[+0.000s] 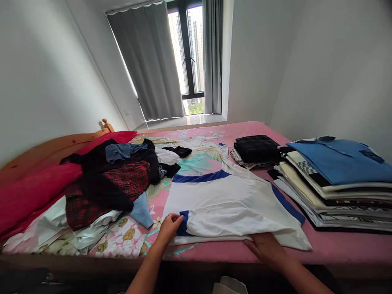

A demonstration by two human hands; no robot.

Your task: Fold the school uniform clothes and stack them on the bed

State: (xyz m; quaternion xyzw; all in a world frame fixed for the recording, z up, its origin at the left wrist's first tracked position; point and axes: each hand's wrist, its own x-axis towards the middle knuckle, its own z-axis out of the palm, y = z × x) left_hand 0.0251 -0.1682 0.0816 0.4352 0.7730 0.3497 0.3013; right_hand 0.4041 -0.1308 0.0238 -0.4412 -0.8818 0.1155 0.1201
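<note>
A white long-sleeved shirt [211, 192] with blue trim lies spread flat on the bed, its hem toward the left. The near sleeve is laid across the body, and its blue cuff is pinched between the thumb and fingers of my left hand [171, 226]. My right hand [266, 247] is at the near edge of the shirt, with its fingers tucked under the sleeve fabric and partly hidden; whether they grip the cloth I cannot tell. The other sleeve stretches away toward the far side of the bed.
To the right stands a tall stack of folded clothes [337, 192], a blue shirt on top. Behind it sits a smaller pile of dark folded garments [257, 149]. A loose heap of clothes [122, 175] covers the left side, beside red pillows [36, 192] and a wooden headboard [39, 153].
</note>
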